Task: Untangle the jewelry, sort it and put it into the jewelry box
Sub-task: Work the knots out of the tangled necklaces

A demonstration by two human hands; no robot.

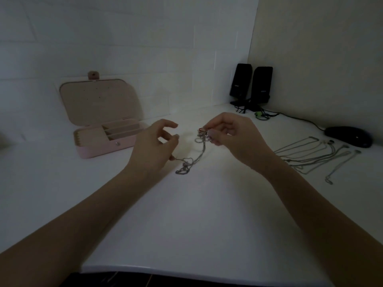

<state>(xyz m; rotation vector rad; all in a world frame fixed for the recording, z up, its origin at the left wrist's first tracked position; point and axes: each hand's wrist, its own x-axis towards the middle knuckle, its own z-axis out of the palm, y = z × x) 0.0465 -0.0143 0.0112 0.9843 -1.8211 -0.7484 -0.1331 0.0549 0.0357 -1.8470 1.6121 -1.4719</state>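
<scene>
A tangle of thin silver chains (192,158) with small charms stretches between my two hands above the white table (186,224). My right hand (234,135) pinches the upper end, a knot of rings and charms. My left hand (155,146) holds the lower end of a chain with its lower fingers, while its index finger and thumb are spread apart. The pink jewelry box (103,131) stands open at the left, lid up, its compartments showing nothing inside.
Several untangled silver chains (315,156) lie spread out on the table at the right. Behind them sit a dark computer mouse (350,136) and two black speakers (250,85) with cables in the corner. The table's front edge runs near my forearms.
</scene>
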